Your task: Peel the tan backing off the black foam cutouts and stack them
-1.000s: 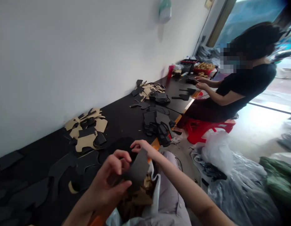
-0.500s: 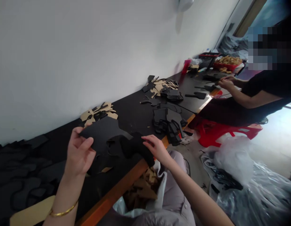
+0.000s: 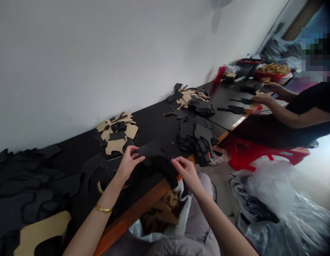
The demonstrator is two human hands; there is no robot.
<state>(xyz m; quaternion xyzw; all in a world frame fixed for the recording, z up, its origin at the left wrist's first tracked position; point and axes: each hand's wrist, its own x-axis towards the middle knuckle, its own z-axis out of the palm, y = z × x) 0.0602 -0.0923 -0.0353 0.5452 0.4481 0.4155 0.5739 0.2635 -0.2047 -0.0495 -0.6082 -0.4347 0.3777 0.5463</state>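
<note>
My left hand [image 3: 130, 164], with a gold bangle on its wrist, pinches the left end of a flat black cut-out piece [image 3: 151, 153] above the table's front edge. My right hand [image 3: 187, 172] is closed at the piece's right side, thumb and fingertips together; what they grip, if anything, is too small to make out. Under the piece more black material [image 3: 168, 174] hangs over the edge, its outline lost in the dark. Tan and black cut pieces [image 3: 116, 133] lie in a loose heap beyond my left hand.
Black cut-outs [image 3: 28, 188] cover the table's left. Stacked black pieces [image 3: 198, 137] stand right of my hands, with a scrap heap [image 3: 190, 96] behind. Below the wooden edge [image 3: 138, 208] a bag [image 3: 187, 209] holds brown scraps. A co-worker's hands [image 3: 263, 96] work at the far right.
My left hand has moved right and closer to my right hand, bringing its black piece along. A tan piece now shows on the near heap. The view has shifted slightly.
</note>
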